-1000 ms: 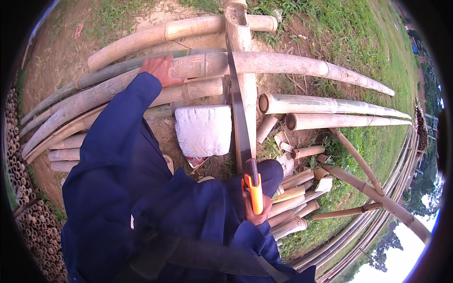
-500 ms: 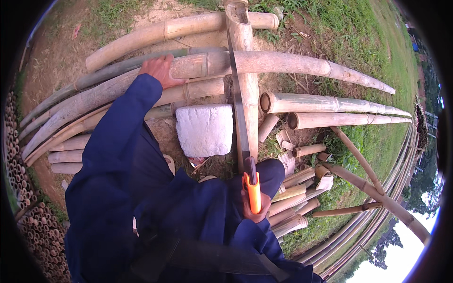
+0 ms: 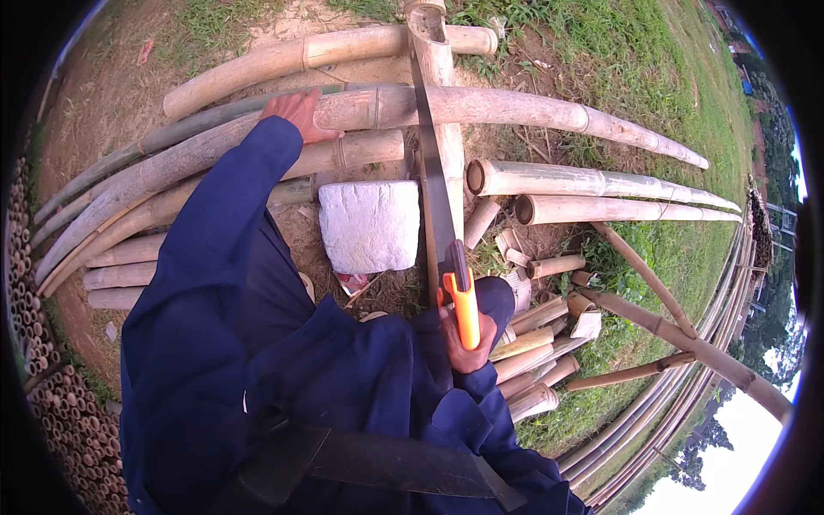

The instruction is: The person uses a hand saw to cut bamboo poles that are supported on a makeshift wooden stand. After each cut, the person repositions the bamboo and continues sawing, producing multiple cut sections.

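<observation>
My left hand (image 3: 302, 116) is wrapped over a long, pale bamboo pole (image 3: 481, 105) that runs from left to right across the view. In my right hand (image 3: 469, 346) is a handsaw (image 3: 438, 184) with an orange handle and a long, tapering blade. The blade points away from me and crosses the pole to the right of my left hand; whether its teeth are in a cut I cannot tell. Beneath the pole, an upright-running bamboo post (image 3: 453, 142) with a notched far end lies crosswise. My right fist closes round the handle beside my knee.
A white block (image 3: 369, 227) sits on the ground left of the blade. Two thick bamboo poles (image 3: 549, 178) lie at the right, above short bamboo offcuts (image 3: 524, 365). Stacked bamboo (image 3: 81, 429) shows at the left rim. A bamboo frame (image 3: 678, 335) stands at right.
The saw and my right hand have moved forward, away from me, along the blade's line. My left hand keeps its place on the pole. The whole view has shifted slightly.
</observation>
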`<state>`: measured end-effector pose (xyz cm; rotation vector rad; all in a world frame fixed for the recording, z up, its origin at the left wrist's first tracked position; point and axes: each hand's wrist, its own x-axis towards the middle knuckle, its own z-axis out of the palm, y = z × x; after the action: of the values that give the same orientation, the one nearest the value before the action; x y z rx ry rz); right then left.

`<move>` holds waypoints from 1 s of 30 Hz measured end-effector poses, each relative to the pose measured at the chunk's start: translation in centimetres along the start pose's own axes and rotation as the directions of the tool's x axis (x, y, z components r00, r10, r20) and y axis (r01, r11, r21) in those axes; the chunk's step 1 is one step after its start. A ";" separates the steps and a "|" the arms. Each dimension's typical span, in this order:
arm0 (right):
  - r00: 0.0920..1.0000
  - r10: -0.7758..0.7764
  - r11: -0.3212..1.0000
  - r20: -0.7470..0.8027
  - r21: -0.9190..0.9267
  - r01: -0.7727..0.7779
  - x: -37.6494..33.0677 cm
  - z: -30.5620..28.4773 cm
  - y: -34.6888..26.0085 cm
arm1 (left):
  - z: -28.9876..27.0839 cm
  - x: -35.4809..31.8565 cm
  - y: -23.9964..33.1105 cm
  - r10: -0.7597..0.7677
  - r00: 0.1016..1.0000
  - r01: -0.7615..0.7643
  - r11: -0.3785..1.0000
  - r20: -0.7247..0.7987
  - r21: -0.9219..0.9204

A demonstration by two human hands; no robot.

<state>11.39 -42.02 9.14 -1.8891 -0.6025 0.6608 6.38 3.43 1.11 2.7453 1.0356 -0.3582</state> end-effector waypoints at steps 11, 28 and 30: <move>0.999 -0.036 0.999 -0.034 0.002 0.036 -3.1 -0.5 0.2 | -0.2 0.3 -0.2 0.035 0.999 -0.035 0.999 -0.025 -0.010; 0.999 0.032 0.999 0.011 -0.033 -0.032 2.8 0.6 -2.0 | 0.7 -0.5 -0.3 0.028 0.996 -0.028 1.000 -0.083 0.007; 0.999 0.034 0.999 0.017 0.000 -0.034 10.5 3.4 -2.2 | 0.7 0.3 0.3 0.058 0.996 -0.060 0.998 -0.072 -0.016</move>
<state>16.45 -32.04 8.10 -1.8992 -0.5821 0.6992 6.66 3.20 0.39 2.7843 0.9670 -0.2418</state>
